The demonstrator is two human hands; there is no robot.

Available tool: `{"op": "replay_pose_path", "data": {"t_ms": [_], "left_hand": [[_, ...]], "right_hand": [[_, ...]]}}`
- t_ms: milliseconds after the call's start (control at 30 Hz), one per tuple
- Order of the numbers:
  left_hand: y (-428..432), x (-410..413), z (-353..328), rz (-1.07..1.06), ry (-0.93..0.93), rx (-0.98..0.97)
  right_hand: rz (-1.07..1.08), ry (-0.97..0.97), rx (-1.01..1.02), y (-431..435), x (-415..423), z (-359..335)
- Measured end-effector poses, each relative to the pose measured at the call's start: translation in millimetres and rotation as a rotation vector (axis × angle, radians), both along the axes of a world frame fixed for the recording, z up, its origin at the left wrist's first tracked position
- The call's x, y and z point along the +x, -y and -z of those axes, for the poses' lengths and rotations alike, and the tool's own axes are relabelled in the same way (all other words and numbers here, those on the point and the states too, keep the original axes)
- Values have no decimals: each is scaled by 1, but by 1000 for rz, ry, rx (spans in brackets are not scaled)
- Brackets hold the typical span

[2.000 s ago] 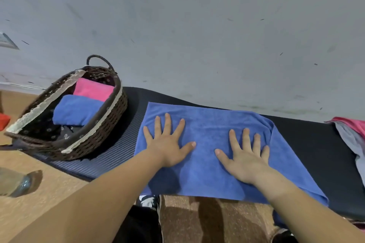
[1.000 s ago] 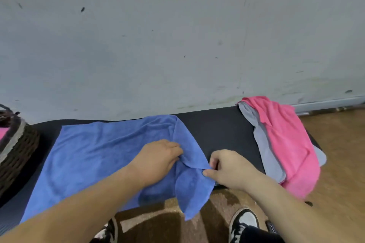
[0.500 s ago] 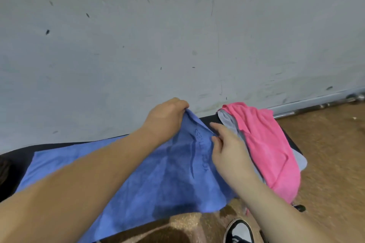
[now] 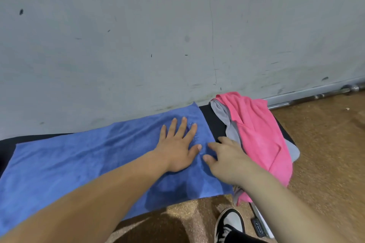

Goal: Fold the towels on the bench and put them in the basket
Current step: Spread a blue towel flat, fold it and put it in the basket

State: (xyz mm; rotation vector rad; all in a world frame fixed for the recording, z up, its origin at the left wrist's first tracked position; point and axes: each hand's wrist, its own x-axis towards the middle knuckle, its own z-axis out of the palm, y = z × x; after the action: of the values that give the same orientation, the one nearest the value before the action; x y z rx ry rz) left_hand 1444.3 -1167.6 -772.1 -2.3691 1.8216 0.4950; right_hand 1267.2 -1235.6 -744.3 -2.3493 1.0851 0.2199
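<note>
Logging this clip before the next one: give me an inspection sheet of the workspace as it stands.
Surface: black bench, largely covered by towels.
Job's things: blue towel spread out flat; pink towel heaped over grey towel at the bench's right end; basket not in view.
Clutter: nothing seen.
Hands: left hand pressed flat on the blue towel; right hand relaxed at its right edge.
Cables: nothing seen.
Surroundings: scuffed grey wall, brown floor, metal bar at the wall's foot, a shoe.
</note>
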Motion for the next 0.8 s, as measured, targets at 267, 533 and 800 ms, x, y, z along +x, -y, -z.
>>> {"op": "replay_pose_path", "data": {"t_ms": [267, 533, 800], "left_hand": [[-3, -2, 2, 1, 13, -42], [42, -3, -19, -17, 113, -247], [85, -18, -18, -210, 138, -264]], "right_hand": [[174, 135, -46, 5, -7, -14], [216, 120, -71, 0, -14, -8], [230, 32, -95, -3, -14, 0]]}}
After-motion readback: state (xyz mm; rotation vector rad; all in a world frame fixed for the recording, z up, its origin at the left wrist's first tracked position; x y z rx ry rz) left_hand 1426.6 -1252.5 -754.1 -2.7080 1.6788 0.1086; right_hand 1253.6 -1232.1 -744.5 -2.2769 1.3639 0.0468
